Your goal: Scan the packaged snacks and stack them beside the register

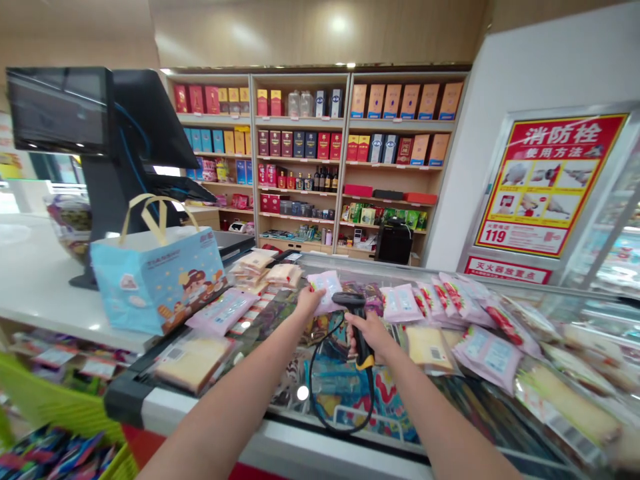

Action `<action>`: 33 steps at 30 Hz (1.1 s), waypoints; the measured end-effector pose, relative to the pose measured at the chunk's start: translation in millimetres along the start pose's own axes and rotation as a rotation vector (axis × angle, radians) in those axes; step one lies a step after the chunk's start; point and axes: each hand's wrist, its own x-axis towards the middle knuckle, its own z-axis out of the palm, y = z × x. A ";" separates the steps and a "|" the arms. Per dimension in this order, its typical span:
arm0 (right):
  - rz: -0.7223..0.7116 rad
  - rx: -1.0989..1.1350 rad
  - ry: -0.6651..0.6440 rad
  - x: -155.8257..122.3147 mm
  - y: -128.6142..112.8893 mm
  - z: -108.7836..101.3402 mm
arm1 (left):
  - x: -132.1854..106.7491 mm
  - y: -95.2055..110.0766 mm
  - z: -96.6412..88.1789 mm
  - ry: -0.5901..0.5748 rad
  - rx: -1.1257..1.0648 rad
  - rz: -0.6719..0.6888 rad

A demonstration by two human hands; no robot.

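left hand (307,301) pinches a pink plastic packet (326,287) up to the black handheld scanner (356,313) at 3 o'clock — right hand (369,331) clenched round it.

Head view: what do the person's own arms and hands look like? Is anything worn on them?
The left forearm and right forearm are bare to the frame edge, with no sleeves showing. The left hand and right hand wear no gloves. No watch, bracelet or ring is visible.
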 end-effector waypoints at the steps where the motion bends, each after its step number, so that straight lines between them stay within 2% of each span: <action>1: -0.005 0.011 0.020 -1.8 -2.3 -6.0 | -3.2 3.9 10.8 -0.045 -0.049 -0.019; 5: -0.034 0.040 0.111 -17.3 -14.9 -38.2 | -17.7 19.6 63.8 -0.222 -0.193 -0.034; 8: -0.086 0.054 0.214 -33.8 -24.9 -69.7 | -29.2 30.1 109.7 -0.278 -0.155 -0.004; 12: -0.130 0.065 0.290 -55.1 -37.6 -110.8 | -45.6 47.8 163.4 -0.251 0.066 0.031; 16: -0.132 0.093 0.391 -69.9 -46.2 -137.0 | -63.6 63.4 195.2 -0.253 0.452 0.080; 20: -0.089 0.071 0.410 -77.6 -47.5 -146.3 | -77.6 62.8 212.3 -0.271 0.709 0.135; 26: -0.049 0.079 0.423 -78.8 -41.5 -143.7 | -83.4 53.4 223.4 -0.323 0.781 0.149; 30: -0.090 0.099 0.390 -73.2 -33.0 -141.8 | -78.0 53.8 212.7 -0.289 0.697 0.146; 33: -0.117 0.096 0.353 -66.2 -28.7 -136.4 | -67.4 53.0 191.5 -0.214 0.583 0.203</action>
